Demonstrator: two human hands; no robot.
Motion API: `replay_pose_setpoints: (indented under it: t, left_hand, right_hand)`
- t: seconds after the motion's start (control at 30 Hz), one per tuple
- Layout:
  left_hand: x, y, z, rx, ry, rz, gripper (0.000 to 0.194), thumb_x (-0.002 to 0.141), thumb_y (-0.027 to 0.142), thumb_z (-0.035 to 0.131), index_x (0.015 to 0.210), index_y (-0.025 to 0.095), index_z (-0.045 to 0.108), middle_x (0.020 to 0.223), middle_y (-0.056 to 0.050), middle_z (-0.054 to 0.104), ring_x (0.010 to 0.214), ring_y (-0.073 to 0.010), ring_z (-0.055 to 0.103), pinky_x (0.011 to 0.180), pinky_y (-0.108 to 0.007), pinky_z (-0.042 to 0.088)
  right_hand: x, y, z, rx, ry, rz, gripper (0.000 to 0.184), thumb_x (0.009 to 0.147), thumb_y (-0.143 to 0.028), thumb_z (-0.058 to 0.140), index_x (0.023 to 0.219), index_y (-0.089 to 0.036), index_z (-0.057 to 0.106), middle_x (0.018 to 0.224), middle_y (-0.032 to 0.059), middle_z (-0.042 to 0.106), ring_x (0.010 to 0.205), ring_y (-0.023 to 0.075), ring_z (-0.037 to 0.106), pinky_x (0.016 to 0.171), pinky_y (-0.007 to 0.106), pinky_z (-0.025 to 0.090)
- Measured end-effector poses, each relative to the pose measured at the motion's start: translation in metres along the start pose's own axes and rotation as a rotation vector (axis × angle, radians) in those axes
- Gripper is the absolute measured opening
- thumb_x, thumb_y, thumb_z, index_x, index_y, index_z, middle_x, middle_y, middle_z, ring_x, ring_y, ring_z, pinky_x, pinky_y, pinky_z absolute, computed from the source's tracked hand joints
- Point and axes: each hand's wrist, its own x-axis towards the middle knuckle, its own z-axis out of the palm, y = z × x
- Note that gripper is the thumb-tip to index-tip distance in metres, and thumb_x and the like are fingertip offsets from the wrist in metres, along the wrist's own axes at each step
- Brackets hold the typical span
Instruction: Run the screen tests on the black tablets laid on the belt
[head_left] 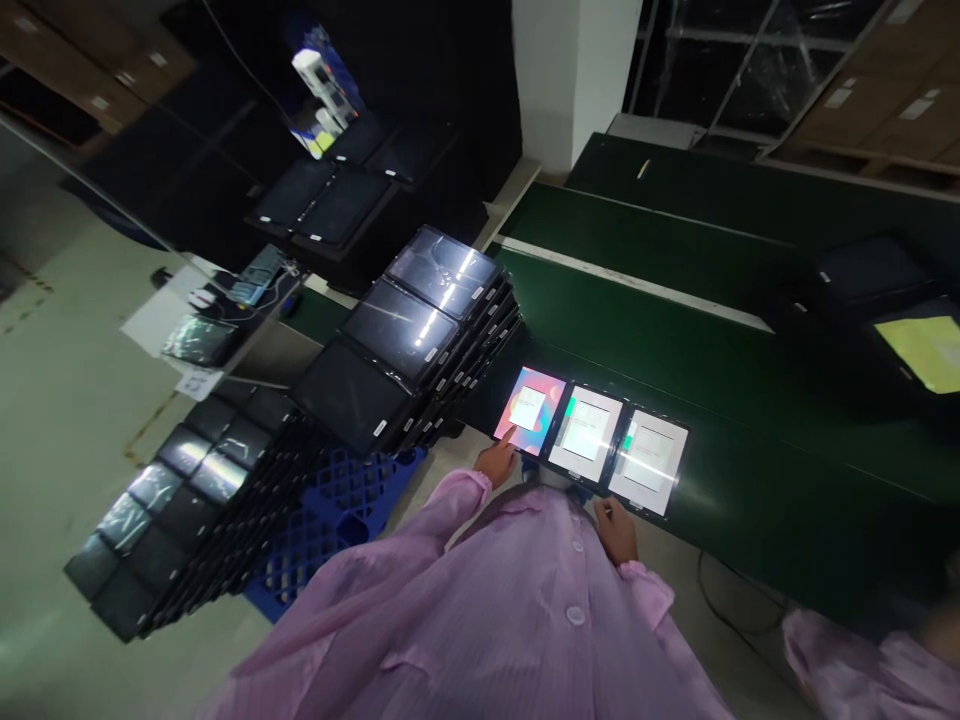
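Observation:
Three lit tablets lie side by side along the near edge of the green work table. The left tablet (pixel 546 385) shows a pink and blue screen with a white box, and the extended index finger of my left hand (pixel 497 461) is at its lower edge. Mostly white screens with a grey-edged window show on the middle tablet (pixel 585 432) and the right tablet (pixel 648 462). My right hand (pixel 617 531) is curled at the table edge, just below the gap between these two. I see nothing in its fingers.
Tall stacks of dark tablets (pixel 401 325) stand to the left, with more stacks (pixel 184 480) on a blue pallet (pixel 345 490). Other dark stacks (pixel 870 275) sit at the right of the green table (pixel 780 450). Another person's pink sleeve (pixel 862 660) shows at lower right.

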Motion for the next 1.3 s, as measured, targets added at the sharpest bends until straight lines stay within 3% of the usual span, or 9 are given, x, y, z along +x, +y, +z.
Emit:
replay_pose_setpoints:
  t: [0.27, 0.4, 0.5, 0.6, 0.67, 0.77, 0.9, 1.07, 1.3]
  left_hand:
    - [0.0, 0.043, -0.006, -0.029, -0.003, 0.071, 0.036, 0.108, 0.036, 0.038, 0.099, 0.017, 0.068, 0.167, -0.013, 0.04, 0.101, -0.0235, 0.072, 0.082, -0.04, 0.059]
    - [0.005, 0.077, 0.001, -0.043, -0.042, 0.145, 0.035, 0.106, 0.037, 0.042, 0.099, 0.017, 0.069, 0.167, -0.013, 0.04, 0.104, -0.0253, 0.073, 0.087, -0.041, 0.059]
    - [0.012, 0.108, 0.011, -0.05, -0.083, 0.2, 0.034, 0.105, 0.038, 0.044, 0.104, 0.016, 0.069, 0.171, -0.015, 0.033, 0.105, -0.0266, 0.074, 0.087, -0.042, 0.059]
    - [0.019, 0.134, 0.024, -0.058, -0.129, 0.242, 0.034, 0.104, 0.04, 0.046, 0.108, 0.015, 0.068, 0.173, -0.017, 0.027, 0.1, -0.0267, 0.075, 0.084, -0.043, 0.06]
    - [0.021, 0.144, 0.031, -0.07, -0.175, 0.31, 0.032, 0.101, 0.044, 0.052, 0.102, 0.018, 0.07, 0.172, -0.012, 0.032, 0.097, -0.0244, 0.076, 0.083, -0.041, 0.06]
    - [0.02, 0.146, 0.036, -0.091, -0.213, 0.409, 0.03, 0.101, 0.045, 0.055, 0.094, 0.021, 0.071, 0.169, -0.002, 0.039, 0.1, -0.0219, 0.076, 0.087, -0.038, 0.06]
    - [0.018, 0.134, 0.032, -0.088, -0.166, 0.394, 0.034, 0.105, 0.041, 0.045, 0.095, 0.018, 0.07, 0.172, -0.007, 0.033, 0.1, -0.0213, 0.075, 0.091, -0.04, 0.059]
    - [0.024, 0.126, 0.027, -0.052, -0.114, 0.354, 0.034, 0.106, 0.038, 0.044, 0.098, 0.017, 0.069, 0.171, -0.012, 0.034, 0.103, -0.0222, 0.074, 0.086, -0.038, 0.059]
    - [0.036, 0.137, 0.022, -0.004, -0.099, 0.349, 0.032, 0.104, 0.035, 0.047, 0.105, 0.016, 0.072, 0.166, -0.014, 0.041, 0.107, -0.0264, 0.072, 0.081, -0.039, 0.06]
  right_hand:
    - [0.013, 0.009, -0.023, -0.115, 0.068, -0.014, 0.042, 0.098, -0.056, 0.042, 0.075, -0.024, 0.056, 0.081, 0.0096, 0.067, 0.078, 0.0259, 0.063, 0.073, 0.036, 0.049]
    - [0.025, 0.007, -0.033, -0.234, 0.09, -0.001, 0.03, 0.1, -0.039, 0.044, 0.079, -0.022, 0.058, 0.116, 0.0155, 0.067, 0.09, 0.0243, 0.066, 0.077, 0.035, 0.05]
    - [0.038, 0.0, -0.036, -0.326, 0.06, 0.007, 0.025, 0.1, -0.031, 0.047, 0.082, -0.021, 0.06, 0.144, 0.0147, 0.057, 0.092, 0.021, 0.067, 0.076, 0.034, 0.05]
    - [0.048, -0.004, -0.039, -0.409, 0.01, 0.025, 0.022, 0.1, -0.026, 0.051, 0.081, -0.02, 0.062, 0.151, 0.0126, 0.053, 0.09, 0.0193, 0.067, 0.073, 0.032, 0.049]
    - [0.05, -0.001, -0.045, -0.456, 0.0, 0.068, 0.022, 0.1, -0.024, 0.051, 0.083, -0.019, 0.064, 0.152, 0.0144, 0.053, 0.087, 0.0196, 0.067, 0.07, 0.032, 0.049]
    - [0.044, 0.009, -0.06, -0.504, 0.017, 0.156, 0.025, 0.103, -0.023, 0.046, 0.088, -0.018, 0.066, 0.15, 0.0173, 0.054, 0.085, 0.0195, 0.068, 0.068, 0.032, 0.049]
    - [0.037, 0.016, -0.072, -0.528, 0.037, 0.185, 0.026, 0.105, -0.025, 0.045, 0.091, -0.018, 0.066, 0.155, 0.0153, 0.051, 0.097, 0.0197, 0.069, 0.071, 0.03, 0.05]
    - [0.038, 0.008, -0.069, -0.541, 0.045, 0.152, 0.027, 0.106, -0.028, 0.043, 0.094, -0.019, 0.066, 0.16, 0.011, 0.045, 0.094, 0.0177, 0.069, 0.075, 0.03, 0.051]
    - [0.042, 0.0, -0.061, -0.553, 0.092, 0.168, 0.028, 0.106, -0.026, 0.041, 0.102, -0.02, 0.068, 0.163, 0.0092, 0.04, 0.097, 0.0187, 0.068, 0.077, 0.031, 0.052]
